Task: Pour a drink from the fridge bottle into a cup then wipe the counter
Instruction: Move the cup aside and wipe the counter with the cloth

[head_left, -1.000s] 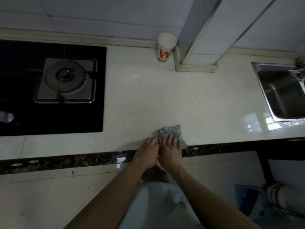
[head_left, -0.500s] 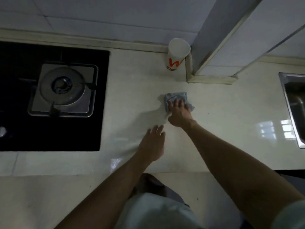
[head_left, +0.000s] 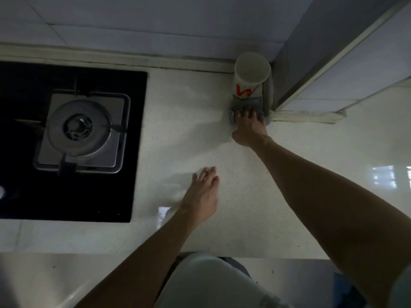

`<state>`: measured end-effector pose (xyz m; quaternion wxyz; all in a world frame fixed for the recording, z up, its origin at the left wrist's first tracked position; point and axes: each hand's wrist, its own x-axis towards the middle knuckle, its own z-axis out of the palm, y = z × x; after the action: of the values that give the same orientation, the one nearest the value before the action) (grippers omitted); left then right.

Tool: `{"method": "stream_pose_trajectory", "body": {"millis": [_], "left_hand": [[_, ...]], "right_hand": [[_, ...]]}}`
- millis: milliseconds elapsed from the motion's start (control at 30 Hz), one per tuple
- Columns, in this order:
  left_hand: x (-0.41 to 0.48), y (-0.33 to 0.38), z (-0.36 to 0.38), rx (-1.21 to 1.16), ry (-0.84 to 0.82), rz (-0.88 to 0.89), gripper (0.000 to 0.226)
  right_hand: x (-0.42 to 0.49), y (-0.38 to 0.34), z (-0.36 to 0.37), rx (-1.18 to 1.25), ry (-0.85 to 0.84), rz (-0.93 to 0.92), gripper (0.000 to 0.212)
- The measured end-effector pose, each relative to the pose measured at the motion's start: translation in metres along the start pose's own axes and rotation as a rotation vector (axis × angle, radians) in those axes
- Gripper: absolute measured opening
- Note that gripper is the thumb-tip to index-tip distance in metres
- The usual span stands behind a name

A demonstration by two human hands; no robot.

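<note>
A white paper cup (head_left: 252,76) with a red mark stands upright at the back of the pale counter (head_left: 300,152), tight against the tiled pillar. A small blue-grey cloth (head_left: 246,102) lies right at the cup's base. My right hand (head_left: 249,125) presses flat on that cloth with straight fingers, arm stretched far forward. My left hand (head_left: 203,192) hovers or rests flat on the counter nearer the front edge, fingers straight and holding nothing. No bottle is in view.
A black gas hob (head_left: 73,138) with a steel burner fills the counter's left part. The tiled pillar (head_left: 333,63) juts out at the back right. A damp streak shows on the counter near my left hand.
My right hand has pushed the cloth from the front edge back across the counter to the cup's base. My left hand came off the cloth and stayed near the front.
</note>
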<state>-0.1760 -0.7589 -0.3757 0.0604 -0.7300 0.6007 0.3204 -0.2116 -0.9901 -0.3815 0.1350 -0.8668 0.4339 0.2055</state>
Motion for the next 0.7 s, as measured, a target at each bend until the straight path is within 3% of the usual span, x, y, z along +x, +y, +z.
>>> {"method": "stream_pose_trajectory", "body": {"millis": [167,367,633,700], "left_hand": [[-0.001,-0.009,-0.006,-0.120,0.028,0.036,0.059],[-0.025,-0.010,0.008,-0.133,0.172,0.060,0.051],[-0.110,-0.024,0.064,-0.028,0.169,0.066,0.052],[-0.135,-0.027,0.069,-0.051,0.206,0.047,0.039]], "right_hand": [[0.003,-0.001,0.001,-0.002,-0.002,0.011,0.082],[-0.014,-0.004,0.015,-0.049,0.043,-0.013,0.084],[-0.127,-0.050,0.068,-0.059,0.033,-0.072,0.084],[-0.164,-0.061,0.090,-0.033,0.022,-0.067,0.085]]}}
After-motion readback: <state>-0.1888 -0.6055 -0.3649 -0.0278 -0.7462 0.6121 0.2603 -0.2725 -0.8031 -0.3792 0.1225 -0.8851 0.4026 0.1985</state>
